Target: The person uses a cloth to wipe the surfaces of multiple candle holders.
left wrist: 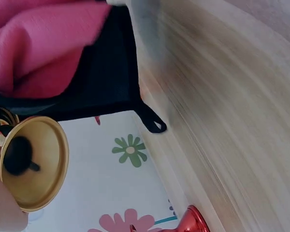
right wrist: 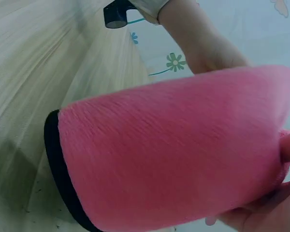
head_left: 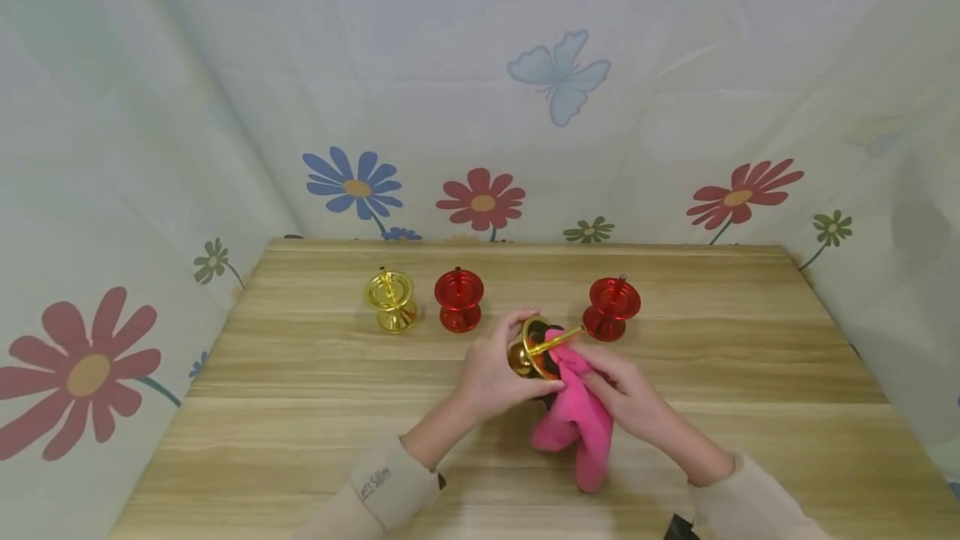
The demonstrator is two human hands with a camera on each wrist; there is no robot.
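In the head view my left hand (head_left: 487, 372) grips a shiny gold candle holder (head_left: 522, 360), tipped on its side above the table, its thin post pointing right. My right hand (head_left: 633, 397) pinches a pink cloth (head_left: 588, 423) against the holder's dish and post; the cloth's lower part hangs loose. The left wrist view shows the holder's hollow round foot (left wrist: 50, 166) and the cloth's black edging with a small hanging loop (left wrist: 152, 121). Cloth (right wrist: 174, 150) fills most of the right wrist view, hiding the holder there.
Along the back of the wood-grain table (head_left: 300, 407) stand another gold candle holder (head_left: 392, 298), a red one (head_left: 459, 300) beside it, and a second red one (head_left: 611, 307) just beyond my right hand. Behind the table hangs a flower-printed curtain (head_left: 420, 90).
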